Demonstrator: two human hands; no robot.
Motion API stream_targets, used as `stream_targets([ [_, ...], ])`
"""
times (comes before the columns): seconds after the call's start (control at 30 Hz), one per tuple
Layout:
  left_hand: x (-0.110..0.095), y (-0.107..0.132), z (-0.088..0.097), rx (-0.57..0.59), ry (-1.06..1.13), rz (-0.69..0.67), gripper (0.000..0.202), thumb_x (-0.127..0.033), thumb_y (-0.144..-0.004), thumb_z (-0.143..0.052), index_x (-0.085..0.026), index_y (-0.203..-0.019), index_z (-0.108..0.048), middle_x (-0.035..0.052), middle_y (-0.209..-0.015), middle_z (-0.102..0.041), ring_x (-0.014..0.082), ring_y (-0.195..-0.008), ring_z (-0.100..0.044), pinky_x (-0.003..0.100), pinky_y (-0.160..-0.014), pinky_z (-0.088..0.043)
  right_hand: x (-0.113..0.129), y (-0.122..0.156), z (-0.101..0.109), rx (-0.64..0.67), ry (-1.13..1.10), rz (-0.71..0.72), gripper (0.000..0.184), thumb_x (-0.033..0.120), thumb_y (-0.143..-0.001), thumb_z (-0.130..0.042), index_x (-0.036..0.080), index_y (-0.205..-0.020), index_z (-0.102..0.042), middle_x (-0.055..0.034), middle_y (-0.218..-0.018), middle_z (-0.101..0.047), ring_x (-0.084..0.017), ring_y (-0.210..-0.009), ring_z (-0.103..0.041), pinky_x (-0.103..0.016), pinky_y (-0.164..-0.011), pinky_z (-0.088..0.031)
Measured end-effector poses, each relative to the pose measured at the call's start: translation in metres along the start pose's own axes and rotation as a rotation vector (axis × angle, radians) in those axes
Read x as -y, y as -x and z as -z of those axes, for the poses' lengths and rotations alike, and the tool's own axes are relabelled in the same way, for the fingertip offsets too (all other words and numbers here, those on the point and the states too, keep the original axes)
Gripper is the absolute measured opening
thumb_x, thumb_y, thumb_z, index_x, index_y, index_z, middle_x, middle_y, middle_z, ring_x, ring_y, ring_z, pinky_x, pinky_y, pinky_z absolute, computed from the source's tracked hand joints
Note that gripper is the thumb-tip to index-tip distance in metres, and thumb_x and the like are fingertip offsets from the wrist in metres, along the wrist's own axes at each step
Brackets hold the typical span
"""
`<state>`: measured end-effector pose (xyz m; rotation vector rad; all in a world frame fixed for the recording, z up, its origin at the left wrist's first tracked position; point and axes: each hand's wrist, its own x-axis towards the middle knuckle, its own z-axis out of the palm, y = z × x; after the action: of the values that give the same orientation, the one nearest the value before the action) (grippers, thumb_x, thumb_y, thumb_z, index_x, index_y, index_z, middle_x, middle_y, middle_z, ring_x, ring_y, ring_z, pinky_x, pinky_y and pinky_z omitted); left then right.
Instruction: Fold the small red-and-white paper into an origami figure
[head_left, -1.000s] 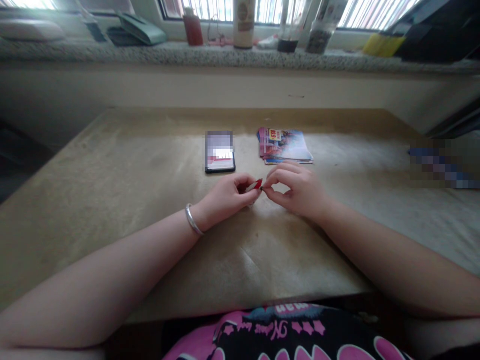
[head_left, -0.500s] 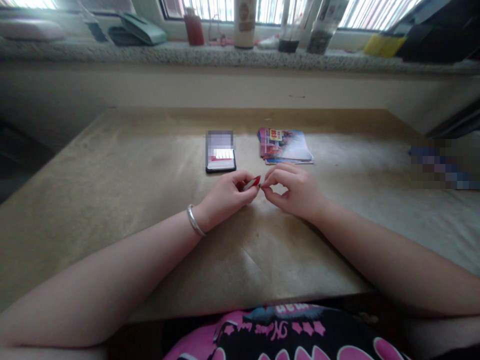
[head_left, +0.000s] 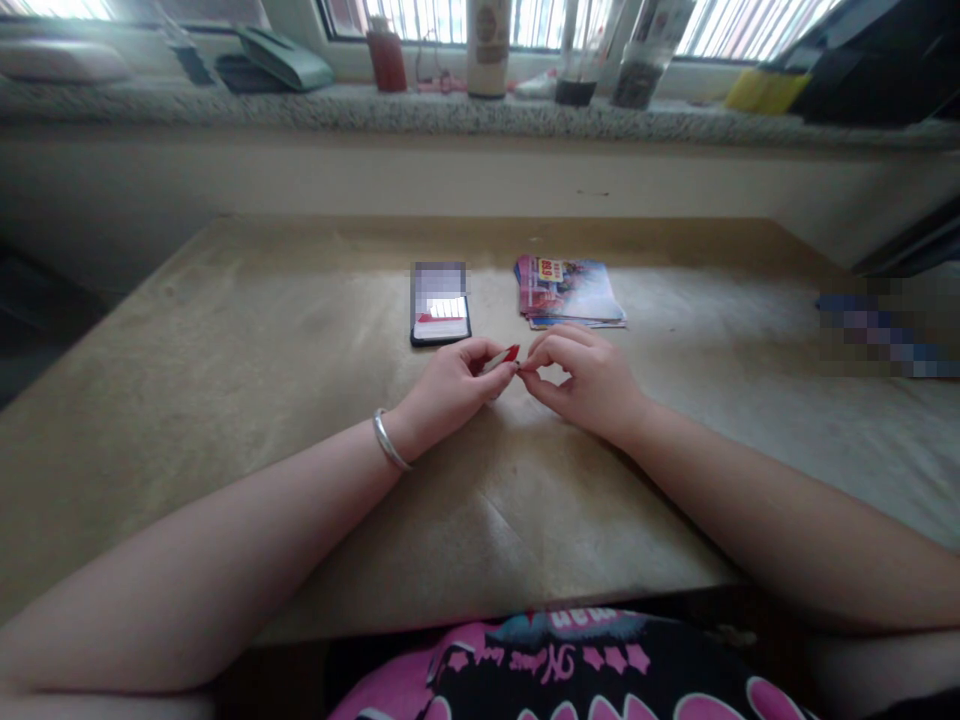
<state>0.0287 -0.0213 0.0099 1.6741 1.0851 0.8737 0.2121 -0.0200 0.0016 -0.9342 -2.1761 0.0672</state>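
Observation:
A small red-and-white folded piece, perhaps paper [head_left: 511, 354], is gripped in my left hand [head_left: 465, 378], with its red tip showing above the thumb. My right hand [head_left: 581, 372] is closed in a pinch, its thumb and fingertips meeting right at the left thumb. What lies between those right fingertips is too small to make out. Both hands are held over the middle of the table. Just beyond the left hand lies a phone [head_left: 440, 330] with its screen lit. A stack of colourful printed leaflets [head_left: 577, 290] lies beyond the right hand.
The table [head_left: 225, 400] has a smooth tan cover and meets the wall below a stone windowsill [head_left: 420, 112]. Along the sill stand a red bottle [head_left: 386, 60], a pale bottle [head_left: 487, 55] and a yellow item [head_left: 766, 92]. A blurred printed item [head_left: 877, 335] lies at the table's right.
Both hands have shifted very slightly up and left, still together. The left thumb now covers more of the red-and-white piece.

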Motion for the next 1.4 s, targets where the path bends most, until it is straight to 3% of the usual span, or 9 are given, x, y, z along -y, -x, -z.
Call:
stream_targets([
  [0.37,-0.003,-0.001,0.001,-0.013,-0.013,0.007,0.017,-0.031,-0.077,-0.060,-0.014,-0.077,-0.060,-0.0054,-0.058,-0.049,0.0069,-0.053,-0.042,0.020,-0.053,-0.033,0.002,0.000,0.001,0.031,-0.034,-0.028,0.005,0.019,-0.078,-0.058,0.021,-0.074,-0.058,-0.0025,-0.076,-0.063,-0.016,-0.074,-0.056,-0.030,-0.067,-0.044],
  [0.83,-0.001,-0.002,0.000,-0.051,0.029,0.002,0.015,-0.030,-0.074,-0.061,-0.015,-0.072,-0.058,-0.0047,-0.060,-0.050,0.0067,-0.054,-0.041,0.019,-0.053,-0.033,0.005,-0.003,-0.010,0.141,-0.476,-0.501,0.017,0.034,-0.075,-0.062,0.017,-0.071,-0.060,0.0017,-0.061,-0.056,-0.009,-0.054,-0.046,-0.023,-0.051,-0.036],
  [1.1,0.002,-0.004,-0.001,-0.057,0.036,-0.034,0.013,-0.028,-0.074,-0.060,-0.015,-0.076,-0.060,-0.0036,-0.065,-0.053,0.0072,-0.059,-0.042,0.019,-0.056,-0.035,0.009,-0.003,-0.012,0.083,-0.479,-0.439,0.008,0.024,-0.075,-0.059,0.018,-0.069,-0.056,0.0039,-0.060,-0.049,-0.009,-0.055,-0.044,-0.022,-0.050,-0.034],
  [1.4,0.002,-0.004,0.001,0.013,0.168,-0.032,0.028,-0.036,-0.079,-0.060,-0.015,-0.062,-0.054,-0.0015,-0.059,-0.052,0.0083,-0.057,-0.046,0.022,-0.059,-0.037,0.000,0.001,-0.012,0.034,-0.423,-0.449,0.002,0.021,-0.076,-0.056,0.019,-0.076,-0.055,0.0027,-0.066,-0.052,-0.010,-0.059,-0.047,-0.023,-0.053,-0.037],
])
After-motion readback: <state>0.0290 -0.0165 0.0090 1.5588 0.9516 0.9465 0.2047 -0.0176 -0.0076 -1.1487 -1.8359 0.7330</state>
